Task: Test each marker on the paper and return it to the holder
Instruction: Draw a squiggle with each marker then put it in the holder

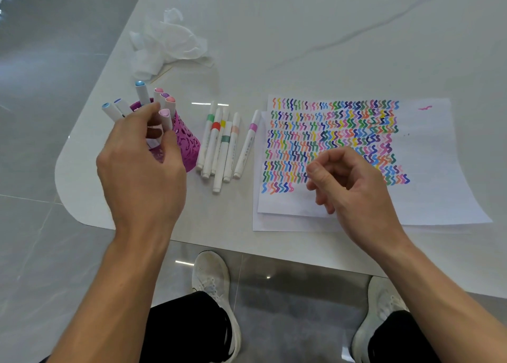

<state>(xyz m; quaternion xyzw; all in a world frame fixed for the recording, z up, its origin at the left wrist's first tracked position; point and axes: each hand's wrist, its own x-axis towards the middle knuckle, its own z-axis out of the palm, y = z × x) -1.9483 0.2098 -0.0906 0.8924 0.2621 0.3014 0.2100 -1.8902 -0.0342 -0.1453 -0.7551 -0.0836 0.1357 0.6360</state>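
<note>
A magenta cut-out holder [186, 140] stands at the table's left with several white markers upright in it. My left hand [140, 165] reaches into it, fingers pinched on a marker with a pale pink cap [165, 119]. Several white markers [219, 145] with coloured bands lie flat between the holder and the paper, one with a purple band [248, 145] closest to the sheet. The white paper [428, 165] on the right is covered in rows of coloured squiggles. Over its lower middle hovers my right hand [348, 181], loosely curled and holding nothing.
Crumpled white tissue [167, 44] lies behind the holder. The white marble table's rounded left edge [59, 176] is close to the holder. Below the near edge are my two white shoes [211, 277] on a grey tiled floor.
</note>
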